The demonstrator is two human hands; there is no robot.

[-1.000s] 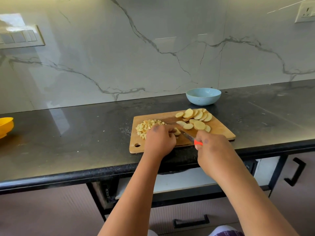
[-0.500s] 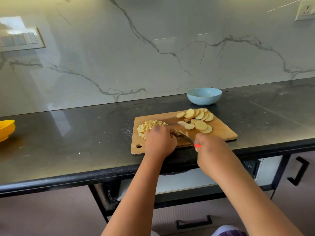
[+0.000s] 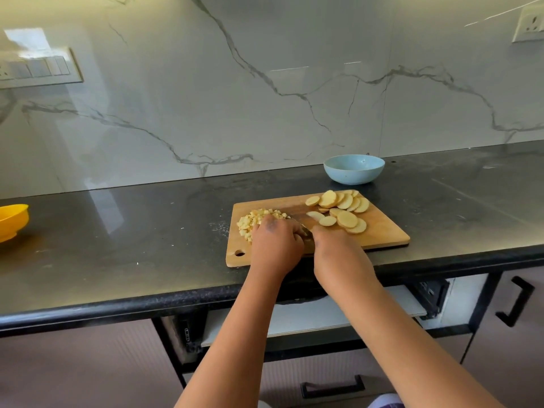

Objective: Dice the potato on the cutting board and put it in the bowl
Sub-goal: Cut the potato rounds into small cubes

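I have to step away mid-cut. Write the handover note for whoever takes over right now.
Left hand: curled, fingers down on the cutting board; what it holds is hidden.
Right hand: grips the knife; only a bit of blade shows between the hands.
Done: diced potato piled on the board's left part.
Left: potato slices on the far right of the board still need dicing. The blue bowl behind the board looks empty; all dice must go in.

1. Black speckled stone countertop (image 3: 132, 245), runs full width.
2. Rectangular wooden cutting board (image 3: 382, 234), near edge, right of centre.
3. Round pale blue ceramic bowl (image 3: 354, 169), far side, behind board.
4. Yellow plastic bowl (image 3: 11, 220), far left.
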